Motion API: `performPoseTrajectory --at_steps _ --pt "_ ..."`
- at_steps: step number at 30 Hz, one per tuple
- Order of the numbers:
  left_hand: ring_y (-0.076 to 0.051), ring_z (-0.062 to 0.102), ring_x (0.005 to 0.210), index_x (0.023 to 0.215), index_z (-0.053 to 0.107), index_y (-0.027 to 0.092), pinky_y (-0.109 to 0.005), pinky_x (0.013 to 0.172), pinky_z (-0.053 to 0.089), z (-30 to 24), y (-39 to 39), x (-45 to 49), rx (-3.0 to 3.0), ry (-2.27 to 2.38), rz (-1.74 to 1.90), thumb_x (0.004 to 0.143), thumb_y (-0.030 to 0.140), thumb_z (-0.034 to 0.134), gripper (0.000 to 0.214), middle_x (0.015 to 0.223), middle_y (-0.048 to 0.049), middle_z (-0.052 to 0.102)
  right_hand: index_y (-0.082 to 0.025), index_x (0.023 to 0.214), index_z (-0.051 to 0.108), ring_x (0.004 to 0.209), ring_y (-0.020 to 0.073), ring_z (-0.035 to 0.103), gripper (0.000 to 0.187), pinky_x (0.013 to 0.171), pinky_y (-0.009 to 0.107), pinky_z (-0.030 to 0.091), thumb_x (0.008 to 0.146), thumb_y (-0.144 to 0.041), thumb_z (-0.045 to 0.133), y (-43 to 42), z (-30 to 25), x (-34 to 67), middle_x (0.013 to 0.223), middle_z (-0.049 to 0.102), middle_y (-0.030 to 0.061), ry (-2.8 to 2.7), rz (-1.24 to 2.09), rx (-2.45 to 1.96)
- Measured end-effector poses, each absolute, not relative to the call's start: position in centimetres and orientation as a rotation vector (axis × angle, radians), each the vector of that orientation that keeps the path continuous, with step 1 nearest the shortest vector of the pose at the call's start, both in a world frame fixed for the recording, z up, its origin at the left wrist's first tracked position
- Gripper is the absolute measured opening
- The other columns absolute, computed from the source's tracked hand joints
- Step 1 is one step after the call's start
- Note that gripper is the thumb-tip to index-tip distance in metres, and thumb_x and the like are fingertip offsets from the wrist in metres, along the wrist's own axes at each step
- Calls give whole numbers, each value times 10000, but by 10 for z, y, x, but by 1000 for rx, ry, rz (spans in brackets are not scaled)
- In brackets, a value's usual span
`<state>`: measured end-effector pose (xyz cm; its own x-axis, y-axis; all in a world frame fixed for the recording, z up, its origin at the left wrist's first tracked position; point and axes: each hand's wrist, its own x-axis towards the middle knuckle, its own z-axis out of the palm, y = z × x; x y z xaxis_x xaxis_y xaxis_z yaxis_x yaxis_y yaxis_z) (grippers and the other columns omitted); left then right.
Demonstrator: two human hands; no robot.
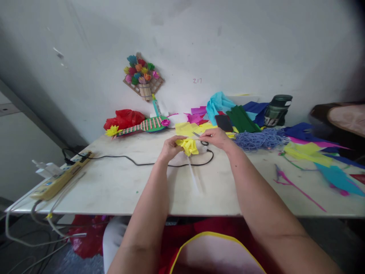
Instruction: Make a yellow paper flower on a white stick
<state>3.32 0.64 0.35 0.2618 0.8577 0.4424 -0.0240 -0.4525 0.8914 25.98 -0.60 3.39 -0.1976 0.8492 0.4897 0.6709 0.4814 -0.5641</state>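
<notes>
My left hand (170, 147) is closed on a bunch of folded yellow paper (188, 146) held just above the white table (119, 186). My right hand (217, 137) is closed around the handles of small scissors (199, 137), whose blades point left at the top of the yellow paper. Both hands meet over the middle of the table, above a black cable (159, 163). A thin white stick (193, 176) runs down from the yellow paper towards me.
Coloured paper sheets (228, 110) and scraps (327, 160) lie at the back and right, with blue string (256, 139), a black phone (224, 122) and a dark jar (276, 110). A red bag (125, 118) and a power strip (59, 179) sit left. A paper-flower craft (142, 76) hangs on the wall.
</notes>
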Motion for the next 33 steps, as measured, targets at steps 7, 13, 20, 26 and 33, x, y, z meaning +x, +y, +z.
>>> performPoseTrajectory --at_steps 7,13,20,26,33 --pt "-139 605 710 925 684 163 -240 633 488 2 7 33 1700 772 1285 519 84 640 416 842 -29 680 -226 780 748 747 160 632 173 627 233 425 718 -365 665 -4 35 259 785 725 8 -1988 142 -1306" --pt "-137 608 714 935 680 158 -233 630 486 1 8 32 1704 772 1272 518 83 631 427 866 -32 682 -232 766 748 742 166 638 162 618 242 429 716 -368 676 -3 36 260 783 727 3 -2005 97 -1285" --pt "-133 608 710 929 683 154 -235 643 488 1 9 32 1692 767 1276 515 72 634 425 860 -30 683 -233 765 747 774 172 647 154 633 247 435 723 -362 673 -6 39 257 806 732 2 -2016 86 -1306" --pt "-140 614 720 926 681 158 -241 642 491 0 8 32 1695 781 1268 521 87 640 413 914 -44 690 -233 768 746 779 173 648 161 651 251 437 729 -368 667 -6 40 257 817 733 4 -2015 71 -1316" --pt "-148 619 737 928 680 160 -245 648 493 0 8 32 1724 796 1267 526 91 635 410 916 -44 693 -232 759 744 768 171 645 150 643 256 433 725 -359 671 -6 40 258 808 731 6 -2020 63 -1284"
